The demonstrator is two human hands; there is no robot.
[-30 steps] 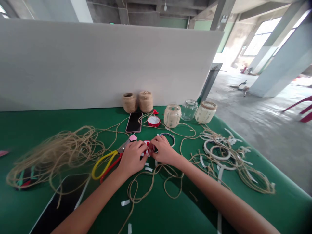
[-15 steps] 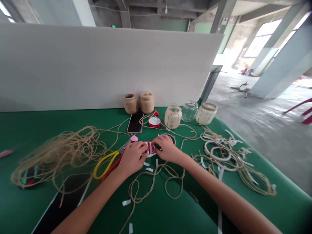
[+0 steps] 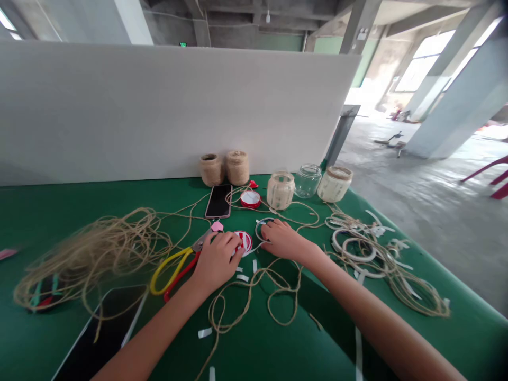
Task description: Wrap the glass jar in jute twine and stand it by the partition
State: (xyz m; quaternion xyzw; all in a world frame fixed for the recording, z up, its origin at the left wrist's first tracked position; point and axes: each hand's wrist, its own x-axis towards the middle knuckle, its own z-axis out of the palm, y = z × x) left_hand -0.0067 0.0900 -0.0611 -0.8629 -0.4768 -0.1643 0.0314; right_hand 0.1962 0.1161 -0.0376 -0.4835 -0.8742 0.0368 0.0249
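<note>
A round red-and-white lid (image 3: 246,241) lies on the green table, with pale strips across its top. My left hand (image 3: 219,260) holds it from the left, fingertips curled over its edge. My right hand (image 3: 286,242) grips a thin white ring, seemingly a roll of tape (image 3: 259,228), just right of the lid. A narrow pale strip seems to run between roll and lid; its ends are partly hidden by my fingers. Scissors (image 3: 178,267) with yellow and red handles lie beside my left hand. Loose twine (image 3: 249,296) and short white tape pieces (image 3: 242,277) lie nearer me.
Twine-wrapped jars (image 3: 237,169), a clear glass jar (image 3: 308,181) and pale-covered jars (image 3: 280,191) stand at the back. A phone (image 3: 219,201) and another red lid (image 3: 251,199) lie before them. Tangled twine (image 3: 99,248) is left; white rings (image 3: 359,250) are right.
My right hand has moved right, away from the lid, uncovering more of it and now covering part of the white roll. My left hand stays at the lid.
</note>
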